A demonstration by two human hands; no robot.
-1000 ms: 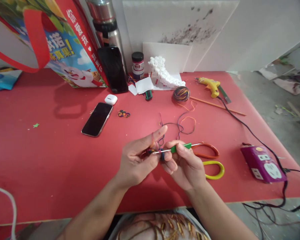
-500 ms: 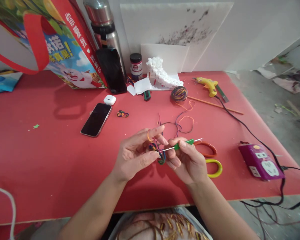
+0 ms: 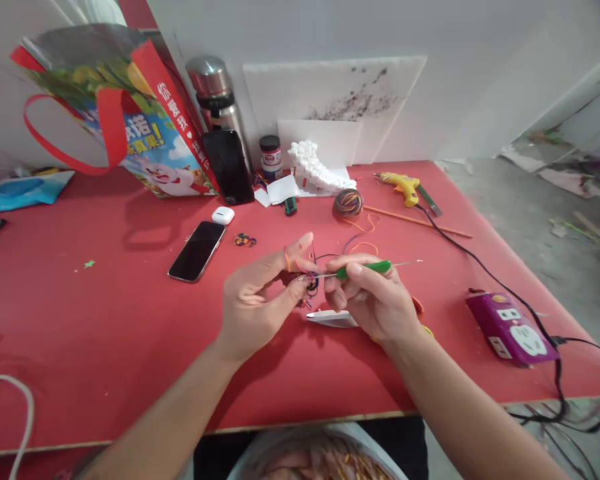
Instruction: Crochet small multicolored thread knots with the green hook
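My left hand [image 3: 260, 297] pinches a small piece of dark multicoloured crochet [image 3: 311, 287], with yarn looped around its raised index finger. My right hand [image 3: 375, 293] grips the green handle of a crochet hook [image 3: 365, 269]; the hook's thin metal tip points left and meets the crochet at my left fingertips. Beneath my right hand lies a pair of scissors [image 3: 333, 319], blades to the left, handles mostly hidden. Loose yarn runs back to a multicoloured yarn ball [image 3: 349, 202] on the red table [image 3: 130, 347].
A phone [image 3: 198, 251], a white earbud case [image 3: 223, 215] and a small crocheted piece [image 3: 245, 240] lie to the left. Behind stand a bag [image 3: 170, 153] and a steel flask [image 3: 225, 113]. At right are a yellow glue gun [image 3: 403, 187], a purple power socket [image 3: 511, 327] and black cables.
The view has shifted, showing more of the bag's top. Both hands are slightly higher and further left over the table, and the scissors' blades now show. The crochet and hook are still held.
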